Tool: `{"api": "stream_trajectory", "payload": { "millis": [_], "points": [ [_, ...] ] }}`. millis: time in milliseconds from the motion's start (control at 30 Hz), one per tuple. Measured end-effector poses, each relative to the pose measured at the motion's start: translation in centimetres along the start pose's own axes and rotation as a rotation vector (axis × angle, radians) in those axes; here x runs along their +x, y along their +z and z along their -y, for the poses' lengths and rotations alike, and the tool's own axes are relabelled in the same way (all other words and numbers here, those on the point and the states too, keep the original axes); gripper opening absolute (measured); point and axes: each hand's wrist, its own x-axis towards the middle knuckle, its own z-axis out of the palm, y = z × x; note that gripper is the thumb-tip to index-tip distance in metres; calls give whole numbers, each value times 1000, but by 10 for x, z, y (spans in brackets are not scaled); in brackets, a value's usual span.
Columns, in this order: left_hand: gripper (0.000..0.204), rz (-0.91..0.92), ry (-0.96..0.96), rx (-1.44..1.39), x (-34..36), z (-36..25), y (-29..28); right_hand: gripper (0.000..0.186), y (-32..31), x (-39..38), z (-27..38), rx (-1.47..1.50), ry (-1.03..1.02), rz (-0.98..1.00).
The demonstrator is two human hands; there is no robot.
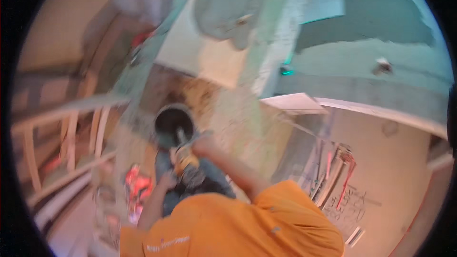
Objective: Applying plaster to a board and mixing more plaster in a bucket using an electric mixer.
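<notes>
A yellow and black power drill [186, 162] points away from me, its grey shaft [181, 134] reaching into a dark round bucket [157, 123]. My left hand [167, 180] is closed on the drill's rear, at its left side. Beside the drill's front end and close to the bucket's right rim is my right hand [203, 145]; it looks closed, but blur hides whether it grips the drill or the rim. The bucket's contents are dark and cannot be made out.
Ahead lies a pale board with a grey smeared patch [228, 9]. A wooden frame [71, 138] stands at left, near a red and pink object [138, 185]. At right, long strips and red bars [335, 171] lie on a tan surface with dark marks [352, 204].
</notes>
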Motion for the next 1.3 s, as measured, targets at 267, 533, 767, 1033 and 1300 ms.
{"api": "stream_trajectory", "payload": {
  "millis": [267, 533, 767, 1033, 1300],
  "points": [
    [37, -113, -89, -130, 13, 26, 4, 33, -30, -6, 8, -61, 25, -259],
    [37, -124, -163, -84, 23, 34, 5, 30, -54, -18, 10, -5, 44, -176],
    [33, -547, 264, -5, 11, 7, 0, 20, -63, 5, 4, 73, 107, 52],
    [40, -268, -99, -94, 25, 1, -4, 51, -66, -6, -8, 29, 129, -123],
    [38, -179, -155, -214, -27, -54, 14, 59, -57, -21, -17, 1, 147, 133]
  ]
}}
